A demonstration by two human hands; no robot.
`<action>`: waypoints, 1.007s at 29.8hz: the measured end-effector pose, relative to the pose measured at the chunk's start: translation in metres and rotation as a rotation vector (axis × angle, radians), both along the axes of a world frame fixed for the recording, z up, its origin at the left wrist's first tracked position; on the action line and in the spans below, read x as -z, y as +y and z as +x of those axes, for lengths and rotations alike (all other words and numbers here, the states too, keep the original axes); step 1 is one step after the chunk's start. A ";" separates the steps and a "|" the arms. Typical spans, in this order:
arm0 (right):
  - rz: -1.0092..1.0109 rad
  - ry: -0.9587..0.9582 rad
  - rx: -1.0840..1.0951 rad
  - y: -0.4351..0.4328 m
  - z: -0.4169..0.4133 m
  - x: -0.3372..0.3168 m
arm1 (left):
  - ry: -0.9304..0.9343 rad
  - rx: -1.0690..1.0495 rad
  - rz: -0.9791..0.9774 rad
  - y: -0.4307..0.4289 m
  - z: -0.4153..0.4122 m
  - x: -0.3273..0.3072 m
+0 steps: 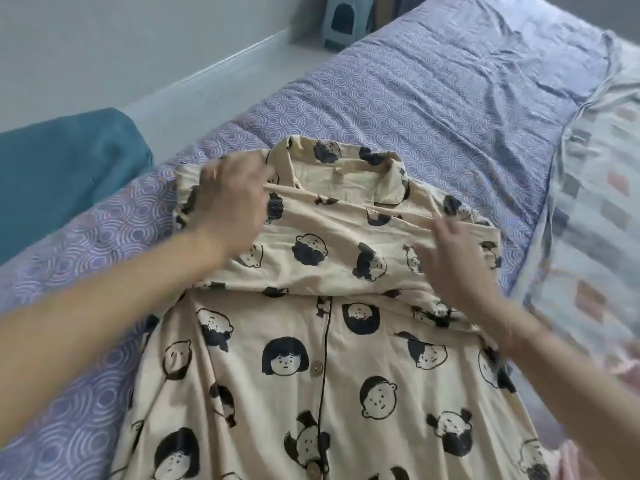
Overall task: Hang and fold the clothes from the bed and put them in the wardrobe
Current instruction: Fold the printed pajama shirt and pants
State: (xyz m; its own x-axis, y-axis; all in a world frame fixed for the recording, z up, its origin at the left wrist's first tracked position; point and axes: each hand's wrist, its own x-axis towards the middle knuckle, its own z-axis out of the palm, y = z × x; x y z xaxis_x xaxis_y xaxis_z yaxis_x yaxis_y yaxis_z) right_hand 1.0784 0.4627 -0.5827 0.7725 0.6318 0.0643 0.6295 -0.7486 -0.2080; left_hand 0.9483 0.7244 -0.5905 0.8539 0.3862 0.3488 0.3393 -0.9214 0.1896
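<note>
Pajama shirt (311, 375) in cream cloth, printed with black cartoon faces, lay front side up on the bed (433, 98), which had a purple sheet with a ring pattern. Its lower part with the dark placket line and a round button (316, 368) was nearest to the camera, and its open collar (346, 171) pointed toward the far end of the bed. A folded part of the same shirt (329, 251) lay across the chest, just under the collar, and its upper edge made a tight ridge from one hand to the other.

The left hand (228, 199) was on the left shoulder of the shirt, back of the hand up, with the thumb pinching the end of that ridge. The right hand (457, 265) was at the other end of the ridge, its fingers reaching to the cloth edge. It was blurred, so I cannot tell if it pinched the cloth or only touched it.

A teal cloth (62, 168) lay at the left side of the bed. A checked blanket (595, 209) lay along the right side. A grey-blue plastic stool (341, 20) stood on the floor beyond the bed.
</note>
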 end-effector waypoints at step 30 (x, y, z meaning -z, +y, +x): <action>0.191 0.138 -0.329 -0.057 -0.414 0.052 | 0.233 -0.301 -0.297 -0.167 -0.394 0.031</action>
State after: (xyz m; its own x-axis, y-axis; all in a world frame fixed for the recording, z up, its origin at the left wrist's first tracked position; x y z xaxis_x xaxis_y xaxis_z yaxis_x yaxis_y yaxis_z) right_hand 0.6647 0.4059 -0.6351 0.5405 0.8336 0.1142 0.7857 -0.4515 -0.4230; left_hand 0.5545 0.5570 -0.6212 0.7311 0.6823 -0.0017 0.6476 -0.6932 0.3165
